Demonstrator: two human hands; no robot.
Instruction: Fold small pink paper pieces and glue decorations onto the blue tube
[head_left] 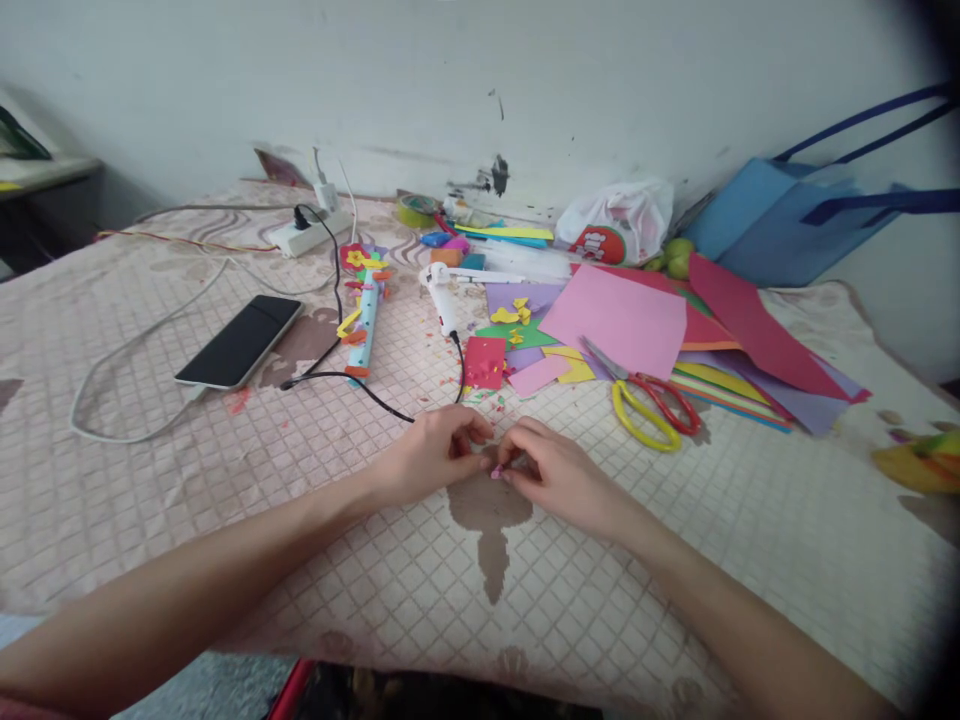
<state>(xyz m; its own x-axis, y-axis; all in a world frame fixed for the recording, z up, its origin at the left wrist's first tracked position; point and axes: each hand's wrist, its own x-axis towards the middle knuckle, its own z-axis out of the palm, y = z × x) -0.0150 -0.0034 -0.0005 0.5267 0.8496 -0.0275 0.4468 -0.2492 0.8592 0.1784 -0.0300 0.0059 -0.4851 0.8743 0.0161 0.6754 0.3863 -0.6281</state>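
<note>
A tiny pink piece (496, 472), apparently paper, is pinched between the thumb and forefinger of my right hand (556, 475). My left hand (427, 455) faces it from the other side, fingers curled and thumb tip right beside the pink piece. Whether the left fingertips grip anything is hidden. Just beyond my hands lie small paper scraps and a red paper square (485, 362). A white hot glue gun (441, 300) rests behind them, its black cord running past my left hand. Scissors (646, 405) with yellow and red handles lie to the right, blades over coloured paper.
At left, a phone (240, 342) charges on a white cable near a power strip (311, 235). A light blue strip (365, 325) bears paper flowers. Coloured sheets (615, 318) pile up at right, before a plastic bag (619, 222) and a blue bag (787, 220).
</note>
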